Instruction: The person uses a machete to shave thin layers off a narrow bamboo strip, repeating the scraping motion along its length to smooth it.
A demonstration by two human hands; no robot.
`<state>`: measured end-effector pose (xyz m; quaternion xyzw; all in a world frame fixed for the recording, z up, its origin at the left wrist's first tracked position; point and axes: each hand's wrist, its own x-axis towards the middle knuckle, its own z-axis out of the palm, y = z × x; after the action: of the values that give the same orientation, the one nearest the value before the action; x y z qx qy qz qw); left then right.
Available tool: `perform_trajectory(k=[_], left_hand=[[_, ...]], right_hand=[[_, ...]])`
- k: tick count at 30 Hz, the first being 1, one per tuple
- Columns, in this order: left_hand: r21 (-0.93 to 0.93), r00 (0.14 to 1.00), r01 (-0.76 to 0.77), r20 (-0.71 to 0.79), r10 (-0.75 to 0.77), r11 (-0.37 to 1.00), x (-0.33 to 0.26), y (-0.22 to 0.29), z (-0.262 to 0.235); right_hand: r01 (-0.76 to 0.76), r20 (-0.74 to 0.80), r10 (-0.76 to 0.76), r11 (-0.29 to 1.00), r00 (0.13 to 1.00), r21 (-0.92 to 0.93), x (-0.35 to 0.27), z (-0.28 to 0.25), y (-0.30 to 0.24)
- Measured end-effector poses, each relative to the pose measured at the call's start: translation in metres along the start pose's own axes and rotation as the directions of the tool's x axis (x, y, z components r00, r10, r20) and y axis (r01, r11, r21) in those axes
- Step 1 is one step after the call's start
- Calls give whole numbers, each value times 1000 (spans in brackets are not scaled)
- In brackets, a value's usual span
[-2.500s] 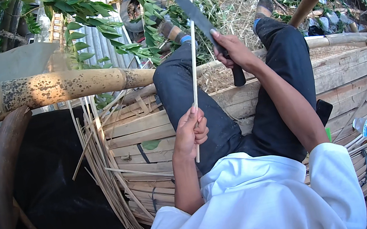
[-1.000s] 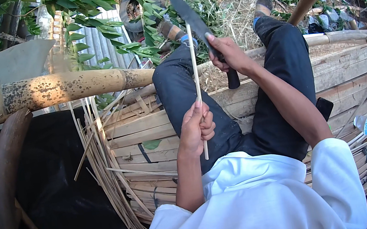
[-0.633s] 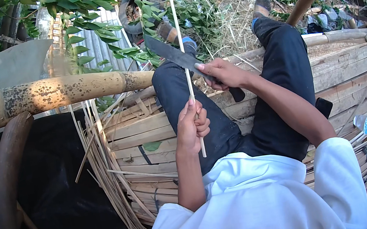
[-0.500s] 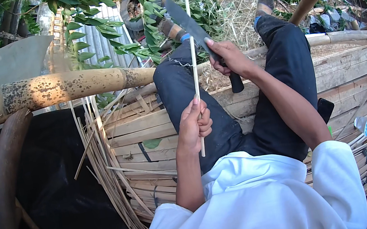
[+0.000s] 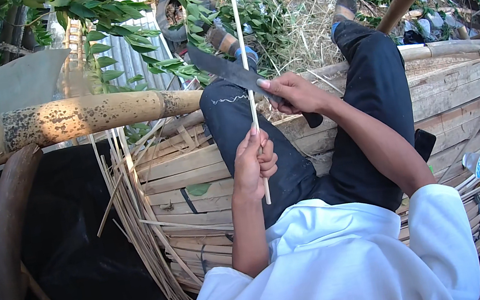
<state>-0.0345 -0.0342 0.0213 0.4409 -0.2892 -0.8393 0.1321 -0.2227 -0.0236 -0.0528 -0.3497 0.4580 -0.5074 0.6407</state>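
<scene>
Left hand (image 5: 253, 163) closed around thin bamboo strip (image 5: 240, 37), held upright. Right hand (image 5: 294, 92) grips dark machete (image 5: 226, 69), blade against strip.

The thin stick (image 5: 249, 85) is pale, bare bamboo — matt and smooth along its length. The knife (image 5: 234, 73) has a dark, dull metal blade with little shine, and its handle end below the right hand (image 5: 294, 92) looks black and matt. The thick bamboo pole (image 5: 72, 119) has a yellowed, slightly glossy skin mottled with dark, rough-looking spots. The platform (image 5: 463, 89) is made of flattened bamboo slats — dry, weathered, coarse-grained, with loose splintery strips (image 5: 137, 216) at its edge. The trousers (image 5: 370, 98) are dark matt cloth; the shirt (image 5: 346, 265) is white, soft, creased cloth. Black sheeting (image 5: 74, 251) looks like dull plastic.
</scene>
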Motion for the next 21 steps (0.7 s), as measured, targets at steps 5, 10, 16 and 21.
perform_trajectory(k=[5,10,16,21], left_hand=[[-41,1000,-5,-4,5,999,5,1,4],[-12,1000,-9,20,9,1000,2,0,8],[-20,1000,1,-17,-1,1000,2,0,2],[-42,1000,-12,4,13,999,7,-2,1]], right_hand=[[-118,99,114,992,989,38,-4,11,-1],[80,-159,-46,974,986,213,6,-4,-1],[-16,62,13,998,998,57,-2,3,0],[-99,152,98,995,983,0,-3,13,5]])
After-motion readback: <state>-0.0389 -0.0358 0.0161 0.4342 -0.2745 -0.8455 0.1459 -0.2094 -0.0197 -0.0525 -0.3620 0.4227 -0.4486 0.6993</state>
